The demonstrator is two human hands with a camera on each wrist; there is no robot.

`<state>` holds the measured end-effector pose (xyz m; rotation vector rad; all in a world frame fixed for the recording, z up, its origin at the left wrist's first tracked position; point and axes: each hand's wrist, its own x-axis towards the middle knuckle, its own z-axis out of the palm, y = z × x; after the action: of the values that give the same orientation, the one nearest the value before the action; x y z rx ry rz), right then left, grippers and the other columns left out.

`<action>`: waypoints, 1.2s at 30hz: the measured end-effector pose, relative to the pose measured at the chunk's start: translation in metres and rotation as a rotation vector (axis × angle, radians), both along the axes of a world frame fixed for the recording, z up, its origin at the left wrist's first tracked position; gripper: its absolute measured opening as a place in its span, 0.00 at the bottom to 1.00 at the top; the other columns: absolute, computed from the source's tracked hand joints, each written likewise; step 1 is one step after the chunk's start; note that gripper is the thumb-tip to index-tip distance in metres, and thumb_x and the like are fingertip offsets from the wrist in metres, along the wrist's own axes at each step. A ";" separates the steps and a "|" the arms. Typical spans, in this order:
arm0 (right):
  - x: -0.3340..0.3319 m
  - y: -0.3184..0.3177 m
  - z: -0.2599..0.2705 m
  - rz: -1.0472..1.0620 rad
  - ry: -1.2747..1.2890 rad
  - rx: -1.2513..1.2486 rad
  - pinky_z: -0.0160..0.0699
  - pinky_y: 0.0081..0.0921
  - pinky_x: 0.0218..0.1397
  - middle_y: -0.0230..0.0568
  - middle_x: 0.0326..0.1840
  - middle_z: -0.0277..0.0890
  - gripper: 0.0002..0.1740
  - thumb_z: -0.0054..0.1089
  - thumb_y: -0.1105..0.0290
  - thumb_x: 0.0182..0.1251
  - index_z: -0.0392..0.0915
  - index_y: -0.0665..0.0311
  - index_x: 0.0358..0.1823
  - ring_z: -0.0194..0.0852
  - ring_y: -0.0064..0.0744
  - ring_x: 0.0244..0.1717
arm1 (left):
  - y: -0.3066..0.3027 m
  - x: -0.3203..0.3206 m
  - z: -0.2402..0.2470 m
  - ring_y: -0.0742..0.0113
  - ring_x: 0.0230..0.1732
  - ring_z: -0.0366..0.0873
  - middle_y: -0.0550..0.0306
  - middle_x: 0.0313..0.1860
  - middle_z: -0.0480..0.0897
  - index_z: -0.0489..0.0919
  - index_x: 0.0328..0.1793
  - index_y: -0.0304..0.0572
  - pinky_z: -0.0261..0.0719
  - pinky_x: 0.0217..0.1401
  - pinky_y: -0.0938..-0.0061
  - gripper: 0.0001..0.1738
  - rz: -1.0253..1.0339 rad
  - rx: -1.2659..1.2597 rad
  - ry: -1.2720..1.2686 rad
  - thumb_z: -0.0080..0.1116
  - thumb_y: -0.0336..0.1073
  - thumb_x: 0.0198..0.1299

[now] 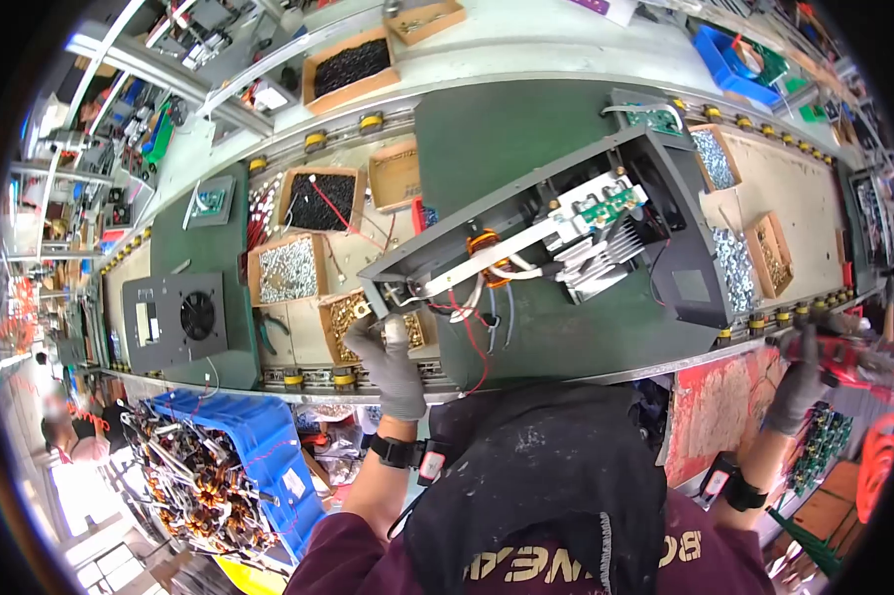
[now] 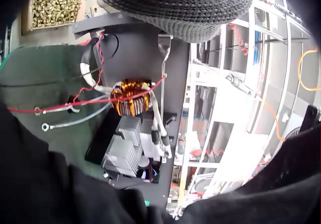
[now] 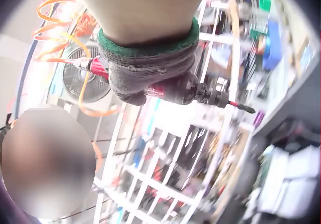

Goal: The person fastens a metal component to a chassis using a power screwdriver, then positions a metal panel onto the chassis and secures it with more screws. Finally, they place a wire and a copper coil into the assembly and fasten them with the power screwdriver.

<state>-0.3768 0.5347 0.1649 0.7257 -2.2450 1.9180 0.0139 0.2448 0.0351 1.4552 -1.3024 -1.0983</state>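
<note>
In the head view my gloved left hand [image 1: 395, 372] is at the near left corner of a long dark metal case [image 1: 526, 193], fingertips beside its end wall and over a box of brass fasteners [image 1: 342, 319]. I cannot tell whether those fingers pinch anything; the left wrist view shows mostly the glove cuff [image 2: 180, 10]. Inside the case are a copper-wound coil [image 2: 131, 97], finned heat sinks [image 2: 124, 153] and loose leads. Off to the right, my gloved right hand [image 3: 150, 76] grips a red air screwdriver [image 3: 173, 89] with its bit pointing away from the hand.
A roller conveyor carries green boards [image 1: 526, 119]. Between them sit boxes of black screws [image 1: 323, 201] and silver fasteners [image 1: 286, 271], plus pliers [image 1: 267, 332]. A panel with a fan [image 1: 174, 315] lies left. A blue bin [image 1: 279, 466] of coils stands below; an orange air hose [image 1: 878, 466] coils at right.
</note>
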 end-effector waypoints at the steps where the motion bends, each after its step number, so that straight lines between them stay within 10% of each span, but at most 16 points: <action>1: -0.019 0.040 -0.043 -0.094 -0.070 0.121 0.73 0.25 0.50 0.34 0.46 0.74 0.19 0.61 0.73 0.64 0.72 0.65 0.56 0.73 0.25 0.44 | 0.000 -0.004 -0.001 0.65 0.52 0.71 0.50 0.50 0.73 0.62 0.57 0.37 0.69 0.57 0.70 0.27 -0.016 0.016 0.098 0.60 0.45 0.63; 3: -0.055 0.118 -0.125 -0.246 -0.227 0.380 0.69 0.18 0.39 0.26 0.39 0.73 0.18 0.65 0.68 0.64 0.74 0.64 0.53 0.68 0.19 0.36 | -0.002 -0.005 0.000 0.67 0.51 0.71 0.51 0.49 0.73 0.61 0.58 0.38 0.70 0.56 0.71 0.26 -0.029 0.024 0.183 0.60 0.43 0.64; 6: -0.033 0.163 -0.202 -0.274 -0.214 0.516 0.67 0.27 0.58 0.37 0.51 0.75 0.33 0.67 0.68 0.58 0.66 0.66 0.64 0.71 0.30 0.51 | -0.002 0.001 0.007 0.69 0.50 0.71 0.53 0.48 0.73 0.60 0.57 0.39 0.70 0.55 0.73 0.23 -0.047 0.113 0.129 0.58 0.39 0.65; 9: -0.023 0.191 -0.225 -0.406 -0.409 1.216 0.71 0.39 0.54 0.52 0.54 0.76 0.34 0.67 0.60 0.57 0.66 0.65 0.62 0.75 0.48 0.54 | 0.003 -0.005 0.014 0.70 0.48 0.71 0.54 0.47 0.74 0.60 0.55 0.40 0.70 0.53 0.75 0.21 -0.082 0.155 0.108 0.59 0.33 0.63; 16: -0.055 0.217 -0.220 -0.505 -0.071 1.002 0.73 0.35 0.59 0.51 0.54 0.78 0.21 0.57 0.66 0.62 0.76 0.67 0.55 0.77 0.48 0.54 | 0.013 -0.021 0.012 0.73 0.46 0.70 0.56 0.46 0.73 0.60 0.55 0.42 0.71 0.51 0.77 0.22 -0.233 0.166 0.187 0.59 0.27 0.60; 20: -0.074 0.064 -0.080 -0.391 0.250 0.413 0.72 0.30 0.59 0.45 0.53 0.78 0.17 0.52 0.70 0.71 0.74 0.73 0.55 0.75 0.33 0.51 | 0.022 -0.023 0.009 0.75 0.39 0.73 0.57 0.41 0.74 0.62 0.50 0.41 0.74 0.43 0.78 0.20 -0.265 0.180 0.045 0.61 0.27 0.59; 22: -0.060 -0.051 -0.011 -0.170 0.217 0.239 0.69 0.28 0.60 0.43 0.53 0.74 0.17 0.50 0.74 0.70 0.71 0.76 0.57 0.71 0.32 0.53 | 0.020 -0.027 0.001 0.74 0.38 0.74 0.60 0.37 0.75 0.64 0.48 0.40 0.76 0.41 0.76 0.19 -0.250 0.151 0.270 0.64 0.30 0.58; 26: 0.000 -0.278 0.080 0.554 -0.096 0.094 0.67 0.25 0.59 0.41 0.58 0.70 0.23 0.51 0.71 0.68 0.67 0.70 0.63 0.67 0.29 0.56 | 0.002 -0.021 0.012 0.70 0.31 0.75 0.56 0.29 0.79 0.73 0.39 0.38 0.75 0.37 0.72 0.24 -0.312 0.229 -0.133 0.73 0.45 0.49; 29: 0.011 -0.417 0.097 0.874 -0.108 0.178 0.75 0.28 0.52 0.42 0.57 0.73 0.29 0.56 0.61 0.65 0.66 0.66 0.65 0.72 0.31 0.54 | -0.007 -0.015 0.021 0.74 0.30 0.69 0.63 0.26 0.72 0.70 0.35 0.39 0.72 0.35 0.76 0.27 -0.377 0.249 -0.163 0.76 0.48 0.46; 32: 0.019 -0.533 0.104 0.745 -0.047 0.150 0.76 0.32 0.52 0.42 0.58 0.71 0.40 0.62 0.48 0.58 0.65 0.67 0.65 0.71 0.32 0.55 | -0.019 -0.011 0.023 0.71 0.27 0.71 0.59 0.25 0.74 0.73 0.34 0.39 0.73 0.32 0.71 0.30 -0.436 0.200 -0.295 0.77 0.54 0.42; 36: -0.008 -0.618 0.121 0.828 -0.183 0.099 0.80 0.25 0.45 0.36 0.43 0.77 0.29 0.60 0.48 0.63 0.72 0.66 0.54 0.76 0.28 0.45 | -0.024 -0.008 0.025 0.48 0.27 0.79 0.47 0.23 0.78 0.75 0.38 0.40 0.75 0.31 0.62 0.33 -0.532 0.181 -0.348 0.72 0.62 0.42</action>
<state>-0.3848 -0.0836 0.2863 1.7815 -2.3661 2.2471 0.0062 0.2211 0.0603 1.5193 -1.9566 -1.3686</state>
